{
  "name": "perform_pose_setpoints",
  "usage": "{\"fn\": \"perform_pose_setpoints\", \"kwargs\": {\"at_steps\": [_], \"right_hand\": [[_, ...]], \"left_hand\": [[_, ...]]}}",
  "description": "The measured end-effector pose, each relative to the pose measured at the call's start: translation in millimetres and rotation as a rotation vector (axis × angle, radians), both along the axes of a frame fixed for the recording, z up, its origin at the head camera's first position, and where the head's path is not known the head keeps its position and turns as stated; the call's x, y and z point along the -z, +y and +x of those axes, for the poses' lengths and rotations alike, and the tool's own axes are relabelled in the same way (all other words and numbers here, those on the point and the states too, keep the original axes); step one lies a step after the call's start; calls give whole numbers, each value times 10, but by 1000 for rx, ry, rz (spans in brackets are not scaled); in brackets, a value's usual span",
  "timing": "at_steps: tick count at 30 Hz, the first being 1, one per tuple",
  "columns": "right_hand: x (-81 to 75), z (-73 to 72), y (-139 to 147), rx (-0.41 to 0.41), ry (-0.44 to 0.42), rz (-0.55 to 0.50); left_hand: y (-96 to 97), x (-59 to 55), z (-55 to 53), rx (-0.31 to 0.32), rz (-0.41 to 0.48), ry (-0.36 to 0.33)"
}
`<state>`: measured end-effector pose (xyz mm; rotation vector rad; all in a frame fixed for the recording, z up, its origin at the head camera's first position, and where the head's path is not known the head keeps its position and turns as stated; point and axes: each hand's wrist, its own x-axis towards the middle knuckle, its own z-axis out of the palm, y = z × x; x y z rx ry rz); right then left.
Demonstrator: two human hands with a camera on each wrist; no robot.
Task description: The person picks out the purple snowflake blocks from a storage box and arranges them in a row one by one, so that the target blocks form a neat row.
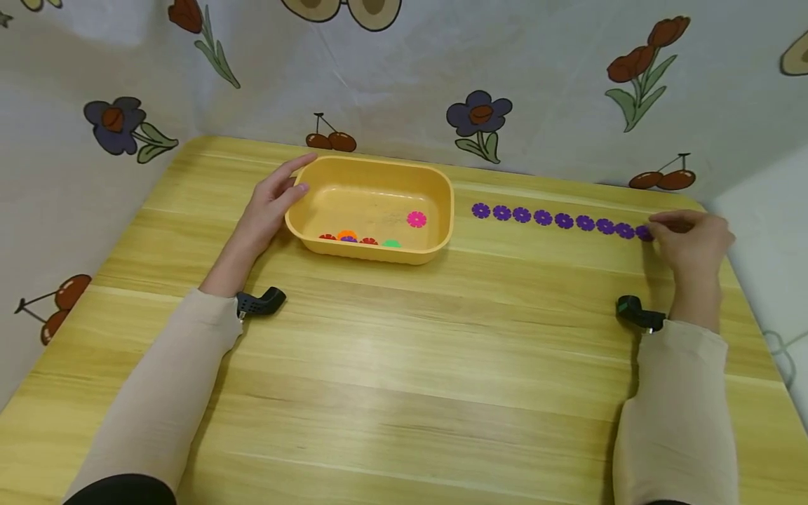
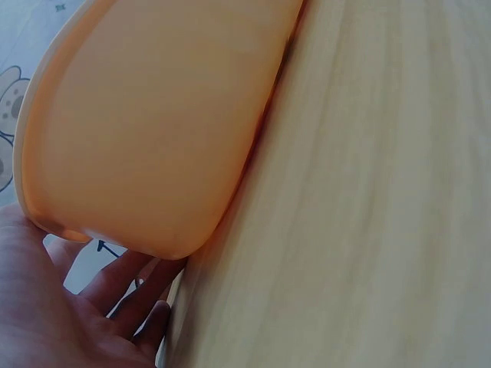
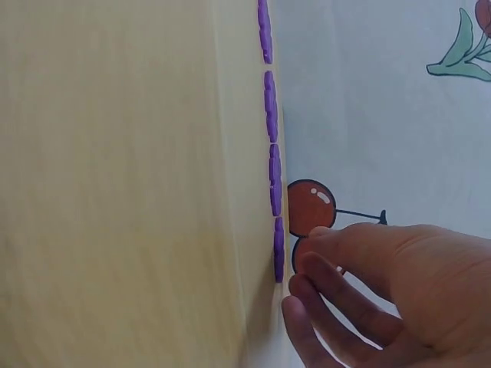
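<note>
My left hand (image 1: 268,203) holds the left end of a yellow plastic tray (image 1: 379,256), its thumb at the rim and its other fingers along the outside. In the left wrist view, the fingers (image 2: 123,284) lie against the end wall of the tray (image 2: 153,130). A row of purple flower-shaped discs (image 1: 543,217) runs across the table to the right of the tray. My right hand (image 1: 694,242) is at the row's right end, fingertips right beside the last purple disc (image 3: 279,249). That disc lies flat, and the fingers (image 3: 349,303) are loosely bent.
Inside the tray are a pink disc (image 1: 416,219), an orange disc (image 1: 346,235), a green disc (image 1: 391,244) and a few red and purple ones, partly hidden by the front wall. A patterned white cloth (image 1: 391,77) hangs behind the wooden table (image 1: 442,365).
</note>
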<state>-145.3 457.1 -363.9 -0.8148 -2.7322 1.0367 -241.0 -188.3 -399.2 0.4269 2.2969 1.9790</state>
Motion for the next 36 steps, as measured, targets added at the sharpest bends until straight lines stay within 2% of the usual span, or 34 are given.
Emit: {"fn": "perform_pose_setpoints", "kwargs": {"at_steps": [5, 9, 21, 31, 34, 36], "right_hand": [[-15, -17, -24, 62, 16, -6], [-23, -43, -61, 81, 40, -7], [-19, -115, -163, 62, 125, 25], [-24, -155, -231, 55, 128, 36], [-35, -201, -323, 23, 157, 84], [-51, -234, -413, -30, 183, 99]], "left_hand": [[18, -4, -1, -4, 14, 0], [20, 2, 6, -7, 28, -2], [-8, 27, 23, -32, 54, 50], [-24, 42, 22, -45, 48, 92], [-22, 41, 24, -48, 48, 95], [-20, 40, 26, -51, 45, 93]]}}
